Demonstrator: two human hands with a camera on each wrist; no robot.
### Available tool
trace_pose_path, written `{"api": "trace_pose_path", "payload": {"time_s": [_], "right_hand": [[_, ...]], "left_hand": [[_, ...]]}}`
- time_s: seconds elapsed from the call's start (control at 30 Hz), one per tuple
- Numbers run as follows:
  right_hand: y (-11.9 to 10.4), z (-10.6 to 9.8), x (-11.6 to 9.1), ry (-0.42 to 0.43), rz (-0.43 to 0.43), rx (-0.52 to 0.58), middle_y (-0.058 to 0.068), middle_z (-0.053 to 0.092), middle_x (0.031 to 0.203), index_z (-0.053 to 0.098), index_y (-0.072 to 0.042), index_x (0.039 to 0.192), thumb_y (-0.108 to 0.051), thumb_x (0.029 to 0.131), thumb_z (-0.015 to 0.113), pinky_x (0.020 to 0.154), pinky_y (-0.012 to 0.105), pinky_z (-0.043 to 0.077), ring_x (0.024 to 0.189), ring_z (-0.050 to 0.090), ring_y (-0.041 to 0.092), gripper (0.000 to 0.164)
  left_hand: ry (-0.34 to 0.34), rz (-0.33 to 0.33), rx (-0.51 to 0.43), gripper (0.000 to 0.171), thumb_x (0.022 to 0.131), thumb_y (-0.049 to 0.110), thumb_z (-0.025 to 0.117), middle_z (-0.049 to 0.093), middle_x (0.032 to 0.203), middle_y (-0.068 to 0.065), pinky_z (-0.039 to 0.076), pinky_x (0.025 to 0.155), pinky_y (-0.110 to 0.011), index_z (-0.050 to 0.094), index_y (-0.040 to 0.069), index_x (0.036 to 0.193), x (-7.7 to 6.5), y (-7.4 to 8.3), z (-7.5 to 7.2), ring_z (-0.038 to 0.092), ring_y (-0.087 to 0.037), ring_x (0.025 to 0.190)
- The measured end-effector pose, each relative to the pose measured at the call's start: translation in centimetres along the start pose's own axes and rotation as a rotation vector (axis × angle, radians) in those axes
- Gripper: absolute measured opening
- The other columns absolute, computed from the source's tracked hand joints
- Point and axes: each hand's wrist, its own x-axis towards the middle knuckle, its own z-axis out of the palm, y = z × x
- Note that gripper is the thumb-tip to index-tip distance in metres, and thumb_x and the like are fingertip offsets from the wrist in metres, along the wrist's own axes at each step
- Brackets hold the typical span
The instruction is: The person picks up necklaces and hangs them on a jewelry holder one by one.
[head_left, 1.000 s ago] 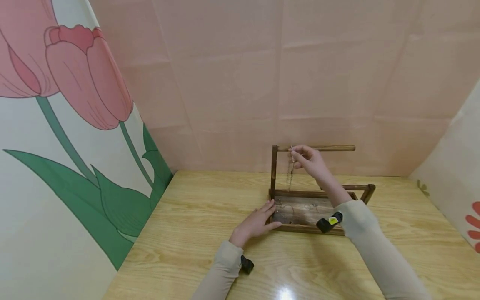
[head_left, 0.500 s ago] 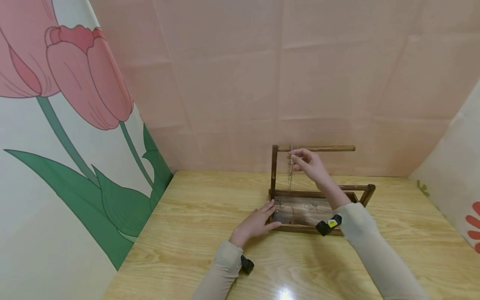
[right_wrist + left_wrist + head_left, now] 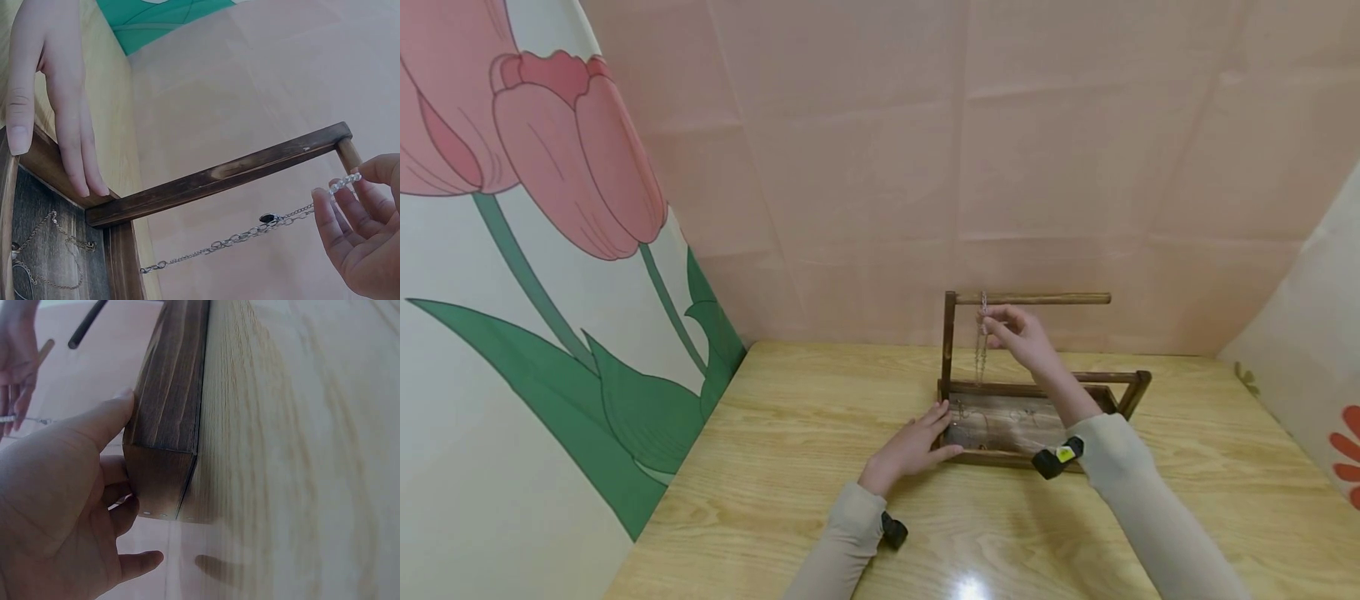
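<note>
A silver chain necklace (image 3: 981,358) with white beads (image 3: 345,181) and a dark pendant (image 3: 269,218) hangs over the upper bar (image 3: 1060,298) of a dark wooden jewelry stand (image 3: 948,342). Just below that bar, my right hand (image 3: 1026,340) pinches the beaded part between thumb and fingers. My left hand (image 3: 910,446) grips the left front corner of the stand's tray (image 3: 1000,457), thumb along the front wall (image 3: 169,394) and fingers against the end. Part of the tray is hidden behind my right forearm.
Thin chains (image 3: 56,250) and other small jewelry lie in the tray. A lower bar (image 3: 1105,377) stands at the stand's right side. The stand sits on a light wood table (image 3: 820,400), with a pink backdrop (image 3: 850,167) behind and a tulip-printed panel (image 3: 580,158) at left.
My right hand has lowered slightly from the upper bar, still holding the necklace, so more of the strand over the bar shows. The left hand has stayed in place.
</note>
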Motion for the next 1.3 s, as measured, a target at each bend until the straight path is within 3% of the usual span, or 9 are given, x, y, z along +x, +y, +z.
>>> {"api": "trace_pose_path", "payload": {"time_s": [0.2, 0.37, 0.6, 0.7, 0.87, 1.07, 1.3], "right_hand": [[0.4, 0.1, -0.1, 0.009, -0.005, 0.014, 0.026, 0.052, 0.126, 0.051, 0.006, 0.124, -0.026, 0.096, 0.051, 0.080, 0.031, 0.055, 0.104, 0.056, 0.022, 0.042], [0.8, 0.0, -0.2, 0.005, -0.016, 0.047, 0.027, 0.048, 0.131, 0.048, 0.008, 0.127, -0.022, 0.097, 0.051, 0.078, 0.023, 0.054, 0.107, 0.056, 0.018, 0.043], [1.4, -0.2, -0.5, -0.012, -0.038, 0.068, 0.029, 0.047, 0.129, 0.045, 0.008, 0.131, -0.020, 0.097, 0.049, 0.083, 0.033, 0.054, 0.107, 0.058, 0.017, 0.044], [1.5, -0.2, -0.8, -0.017, -0.016, 0.057, 0.027, 0.048, 0.128, 0.045, 0.007, 0.131, -0.022, 0.097, 0.049, 0.084, 0.033, 0.053, 0.108, 0.057, 0.018, 0.044], [1.6, -0.1, -1.3, -0.025, 0.004, 0.048, 0.027, 0.048, 0.127, 0.045, 0.006, 0.131, -0.024, 0.098, 0.048, 0.085, 0.036, 0.053, 0.113, 0.054, 0.030, 0.045], [2.1, 0.1, -1.6, -0.023, 0.009, 0.044, 0.027, 0.049, 0.127, 0.045, 0.006, 0.130, -0.021, 0.098, 0.048, 0.086, 0.043, 0.051, 0.112, 0.054, 0.034, 0.043], [2.8, 0.1, -1.8, -0.054, 0.044, 0.044, 0.024, 0.046, 0.133, 0.044, 0.002, 0.133, -0.026, 0.098, 0.048, 0.089, 0.042, 0.051, 0.116, 0.051, 0.035, 0.045]], "left_hand": [[-0.001, 0.001, -0.007, 0.074, 0.092, 0.060, 0.036, 0.007, 0.157, 0.001, 0.023, 0.111, -0.050, 0.021, 0.016, 0.149, 0.0, -0.1, 0.0, 0.009, -0.017, 0.143], [0.002, 0.004, -0.004, 0.075, 0.091, 0.062, 0.034, 0.007, 0.157, 0.002, 0.023, 0.111, -0.050, 0.021, 0.015, 0.149, 0.0, -0.2, 0.1, 0.009, -0.016, 0.143], [0.002, 0.009, -0.007, 0.075, 0.092, 0.061, 0.033, 0.006, 0.157, 0.002, 0.023, 0.111, -0.050, 0.020, 0.015, 0.149, -0.1, -0.2, 0.0, 0.010, -0.017, 0.143], [0.002, 0.009, -0.014, 0.075, 0.092, 0.061, 0.033, 0.006, 0.157, 0.002, 0.023, 0.111, -0.050, 0.020, 0.015, 0.149, -0.1, -0.2, 0.0, 0.010, -0.017, 0.143], [0.005, 0.010, -0.018, 0.075, 0.092, 0.061, 0.034, 0.007, 0.157, 0.002, 0.023, 0.111, -0.051, 0.021, 0.014, 0.149, -0.2, -0.1, -0.1, 0.010, -0.018, 0.143], [0.006, 0.009, -0.003, 0.073, 0.092, 0.059, 0.036, 0.007, 0.157, 0.003, 0.024, 0.111, -0.050, 0.021, 0.015, 0.149, -0.1, -0.1, -0.1, 0.010, -0.016, 0.143], [0.003, 0.008, -0.008, 0.072, 0.093, 0.057, 0.038, 0.007, 0.157, 0.002, 0.023, 0.111, -0.051, 0.020, 0.015, 0.149, -0.2, -0.1, -0.2, 0.010, -0.017, 0.143]]}}
